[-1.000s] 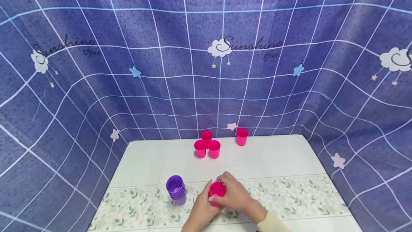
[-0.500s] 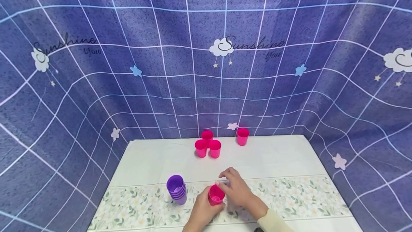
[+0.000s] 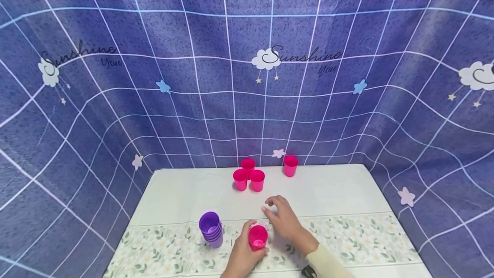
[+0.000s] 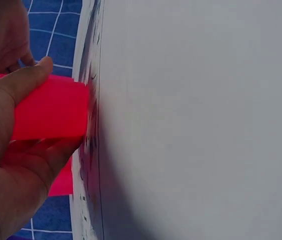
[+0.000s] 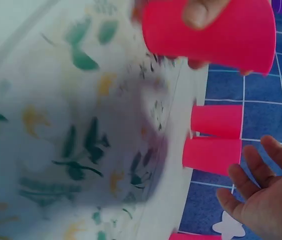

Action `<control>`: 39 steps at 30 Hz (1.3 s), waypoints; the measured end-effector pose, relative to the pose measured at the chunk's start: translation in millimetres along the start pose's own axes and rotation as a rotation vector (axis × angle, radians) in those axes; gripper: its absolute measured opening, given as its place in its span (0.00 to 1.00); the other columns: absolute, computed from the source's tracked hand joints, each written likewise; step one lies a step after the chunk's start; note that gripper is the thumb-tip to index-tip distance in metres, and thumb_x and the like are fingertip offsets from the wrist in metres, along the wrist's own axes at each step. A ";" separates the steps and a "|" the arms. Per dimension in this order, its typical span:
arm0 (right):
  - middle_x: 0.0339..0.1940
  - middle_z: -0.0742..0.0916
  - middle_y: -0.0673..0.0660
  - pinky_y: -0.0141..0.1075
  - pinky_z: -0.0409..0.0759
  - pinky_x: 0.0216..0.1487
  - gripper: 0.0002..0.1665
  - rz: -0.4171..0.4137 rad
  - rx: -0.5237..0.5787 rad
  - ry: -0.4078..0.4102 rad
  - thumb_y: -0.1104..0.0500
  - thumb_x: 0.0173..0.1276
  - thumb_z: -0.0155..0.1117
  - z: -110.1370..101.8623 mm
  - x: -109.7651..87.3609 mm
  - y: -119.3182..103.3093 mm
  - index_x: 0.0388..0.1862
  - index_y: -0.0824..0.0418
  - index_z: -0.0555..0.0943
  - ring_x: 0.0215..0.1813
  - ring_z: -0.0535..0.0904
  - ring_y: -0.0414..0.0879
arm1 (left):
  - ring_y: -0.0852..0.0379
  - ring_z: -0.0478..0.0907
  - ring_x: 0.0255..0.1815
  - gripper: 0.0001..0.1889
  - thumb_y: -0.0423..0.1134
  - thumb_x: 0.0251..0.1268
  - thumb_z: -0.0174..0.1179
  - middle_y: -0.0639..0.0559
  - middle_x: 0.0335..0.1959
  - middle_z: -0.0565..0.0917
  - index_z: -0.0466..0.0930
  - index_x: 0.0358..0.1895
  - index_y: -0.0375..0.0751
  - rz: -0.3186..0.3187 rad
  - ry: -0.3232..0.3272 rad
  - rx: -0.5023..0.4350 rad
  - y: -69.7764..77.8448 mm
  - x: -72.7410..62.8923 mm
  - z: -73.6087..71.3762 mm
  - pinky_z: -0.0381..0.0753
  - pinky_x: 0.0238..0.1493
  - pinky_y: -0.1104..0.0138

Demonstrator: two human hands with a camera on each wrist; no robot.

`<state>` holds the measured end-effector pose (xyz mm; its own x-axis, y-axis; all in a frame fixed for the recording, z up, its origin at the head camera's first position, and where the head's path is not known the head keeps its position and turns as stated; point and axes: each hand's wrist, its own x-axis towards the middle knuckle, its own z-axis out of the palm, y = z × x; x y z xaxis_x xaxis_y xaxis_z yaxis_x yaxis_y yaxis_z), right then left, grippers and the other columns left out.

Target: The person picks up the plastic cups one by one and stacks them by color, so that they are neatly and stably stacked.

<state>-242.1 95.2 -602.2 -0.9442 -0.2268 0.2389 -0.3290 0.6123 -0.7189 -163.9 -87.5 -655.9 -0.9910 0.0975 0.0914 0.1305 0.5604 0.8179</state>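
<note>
My left hand (image 3: 244, 250) grips a pink cup (image 3: 258, 237) by its side, its mouth facing up, near the table's front. In the left wrist view the thumb and fingers wrap around the cup (image 4: 53, 110). My right hand (image 3: 284, 221) is apart from the cup, just to its right and a little farther back, fingers loosely bent and holding nothing. The right wrist view shows that hand (image 5: 265, 190) with spread fingers, below the held cup (image 5: 215, 30). A stack of purple cups (image 3: 211, 229) stands to the left of my left hand.
Three pink cups (image 3: 248, 177) stand grouped at the back of the white table (image 3: 185, 192). Another pink cup (image 3: 290, 166) stands alone to their right. A blue gridded curtain (image 3: 247, 110) rises behind and on both sides. A floral band (image 3: 347, 239) crosses the tabletop.
My right hand has let go of the pink cup and moved away, right and back. The left hand keeps holding the cup, now slightly nearer the front.
</note>
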 end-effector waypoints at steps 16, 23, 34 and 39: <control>0.80 0.73 0.67 0.61 0.70 0.81 0.38 -0.137 -0.145 0.080 0.52 0.72 0.68 21.5 53.3 14.6 0.78 0.63 0.72 0.82 0.67 0.66 | 0.50 0.88 0.57 0.42 0.44 0.47 0.83 0.51 0.55 0.90 0.72 0.68 0.48 -0.013 -0.020 0.017 0.3 -5.3 5.7 0.87 0.61 0.52; 0.88 0.61 0.66 0.62 0.60 0.86 0.45 -0.130 -0.281 -0.029 0.47 0.75 0.64 26.7 71.6 14.4 0.84 0.61 0.63 0.89 0.52 0.66 | 0.50 0.87 0.57 0.42 0.44 0.48 0.82 0.51 0.55 0.89 0.73 0.69 0.48 -0.036 -0.008 0.011 -0.8 -4.0 6.5 0.87 0.62 0.51; 0.89 0.58 0.62 0.63 0.61 0.86 0.42 -0.153 -0.460 -0.081 0.50 0.78 0.60 46.4 89.5 17.8 0.86 0.57 0.61 0.90 0.49 0.65 | 0.51 0.88 0.55 0.41 0.44 0.47 0.83 0.52 0.53 0.90 0.74 0.68 0.48 -0.017 0.024 0.028 -2.0 -2.6 6.9 0.87 0.58 0.55; 0.90 0.58 0.60 0.65 0.61 0.85 0.39 -0.156 -0.537 -0.109 0.48 0.81 0.55 51.1 92.0 17.1 0.86 0.55 0.60 0.90 0.49 0.64 | 0.52 0.88 0.54 0.40 0.43 0.46 0.83 0.52 0.52 0.90 0.74 0.66 0.50 -0.009 0.038 0.046 -1.0 -3.9 7.1 0.88 0.58 0.55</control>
<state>-333.7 46.1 -625.9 -0.8860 -0.4048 0.2263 -0.4536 0.8581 -0.2406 -160.0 -82.7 -661.2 -0.9925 0.0612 0.1059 0.1214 0.5985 0.7919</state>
